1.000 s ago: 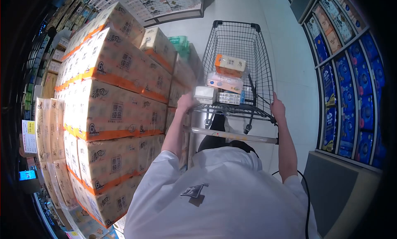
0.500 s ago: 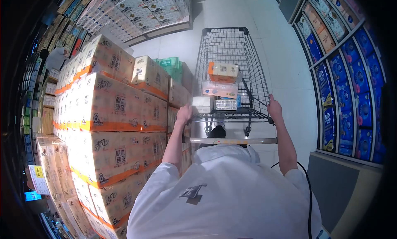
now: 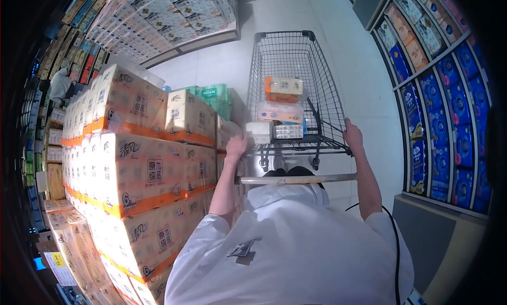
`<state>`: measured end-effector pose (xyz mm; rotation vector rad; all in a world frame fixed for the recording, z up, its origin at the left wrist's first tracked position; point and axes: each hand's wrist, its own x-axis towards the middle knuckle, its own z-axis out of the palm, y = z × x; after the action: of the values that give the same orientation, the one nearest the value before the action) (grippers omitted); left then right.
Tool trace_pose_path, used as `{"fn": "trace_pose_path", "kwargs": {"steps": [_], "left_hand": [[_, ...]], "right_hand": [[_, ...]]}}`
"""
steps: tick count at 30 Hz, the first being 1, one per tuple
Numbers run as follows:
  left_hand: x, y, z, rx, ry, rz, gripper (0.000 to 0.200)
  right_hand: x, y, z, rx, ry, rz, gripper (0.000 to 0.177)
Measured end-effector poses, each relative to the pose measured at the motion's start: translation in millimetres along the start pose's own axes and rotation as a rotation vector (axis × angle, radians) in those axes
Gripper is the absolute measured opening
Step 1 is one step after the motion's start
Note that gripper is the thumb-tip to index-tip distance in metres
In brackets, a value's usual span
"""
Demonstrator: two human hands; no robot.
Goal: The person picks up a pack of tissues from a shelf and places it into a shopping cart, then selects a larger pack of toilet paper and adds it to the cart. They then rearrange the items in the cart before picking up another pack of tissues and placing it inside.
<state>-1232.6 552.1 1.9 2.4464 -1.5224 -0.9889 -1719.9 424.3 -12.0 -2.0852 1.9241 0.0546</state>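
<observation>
A black wire shopping cart stands in front of me, its basket pointing away. My left hand is closed on the cart's left rear edge, beside stacked tissue packs. On the opposite rear edge, my right hand is closed, its thumb or a finger pointing forward along the frame. Inside lie a cream-and-orange tissue pack, a pink pack, a white pack and a patterned black-and-white pack. A pale handlebar crosses close to my body, behind both hands.
Tall stacked cream-and-orange tissue packs rise close on my left, with a green pack farther along. Shelves of blue packs line the right. Ahead left is a pallet display. A person is at far left; pale floor runs ahead.
The stacked packs on the left have slid down and back in view as the cart and I moved forward. Both hands keep their places on the cart.
</observation>
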Motion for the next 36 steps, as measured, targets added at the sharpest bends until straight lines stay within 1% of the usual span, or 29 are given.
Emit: {"fn": "trace_pose_path", "kwargs": {"steps": [2,5,7,8,10,11,13,14,16,17,18,19,20,21,22,24,25,27,28,33,34,36], "left_hand": [[1,9,-13,0.088,-0.017,0.004,0.049],[12,4,-11,0.106,0.054,0.029,0.05],[14,8,-18,0.106,0.042,0.047,0.048],[14,8,-20,0.105,0.033,0.053,0.047],[16,5,-19,0.127,0.014,0.045,0.048],[18,4,-19,0.137,0.005,0.041,0.048],[14,20,-35,0.145,-0.074,-0.025,0.05],[11,25,-39,0.15,-0.118,-0.061,0.051],[15,16,-18,0.331,0.2,0.105,0.054],[19,15,-10,0.419,0.358,0.191,0.055],[21,37,-18,0.253,0.345,0.19,0.055],[27,56,-24,0.147,0.308,0.264,0.055],[34,74,-30,0.043,0.271,0.334,0.055],[47,87,-31,-0.062,0.235,0.403,0.056],[65,97,-26,-0.099,0.202,0.391,0.058],[101,114,-18,-0.171,0.131,0.362,0.063],[122,114,-10,-0.136,0.144,0.378,0.066],[168,108,9,-0.068,0.179,0.409,0.072],[186,111,11,-0.029,0.163,0.382,0.074],[267,116,20,0.087,0.071,0.269,0.082],[282,113,24,0.098,0.101,0.293,0.082],[304,109,24,0.157,0.019,0.303,0.083]], "right_hand": [[2,-8,-4,-0.015,-0.022,0.024,0.053],[11,-19,-8,-0.022,-0.038,0.06,0.052],[15,-24,-10,-0.022,-0.024,0.062,0.051],[17,-27,-12,-0.044,-0.078,0.099,0.051],[15,-49,-39,-0.086,-0.182,0.178,0.05],[20,-51,-33,-0.209,-0.182,0.168,0.05],[38,-50,-8,-0.461,-0.179,0.142,0.05],[46,-53,15,-0.538,0.012,0.194,0.055],[46,-102,-9,-0.464,0.179,-0.007,0.057],[56,-118,-4,-0.3,0.104,-0.067,0.061],[71,-129,4,-0.135,0.027,-0.124,0.065],[88,-138,28,0.082,-0.077,-0.096,0.068],[104,-146,49,0.301,-0.179,-0.066,0.07],[119,-157,58,0.479,-0.317,0.009,0.073],[134,-164,67,0.657,-0.453,0.087,0.077],[155,-170,104,0.838,-0.413,0.237,0.078],[161,-171,115,0.926,-0.389,0.313,0.079],[174,-166,129,0.889,-0.377,0.318,0.08],[180,-166,130,0.87,-0.371,0.318,0.081],[211,-168,98,1.071,-0.389,0.378,0.088],[217,-166,99,1.127,-0.4,0.389,0.09],[232,-167,107,1.15,-0.339,0.359,0.093]]}}
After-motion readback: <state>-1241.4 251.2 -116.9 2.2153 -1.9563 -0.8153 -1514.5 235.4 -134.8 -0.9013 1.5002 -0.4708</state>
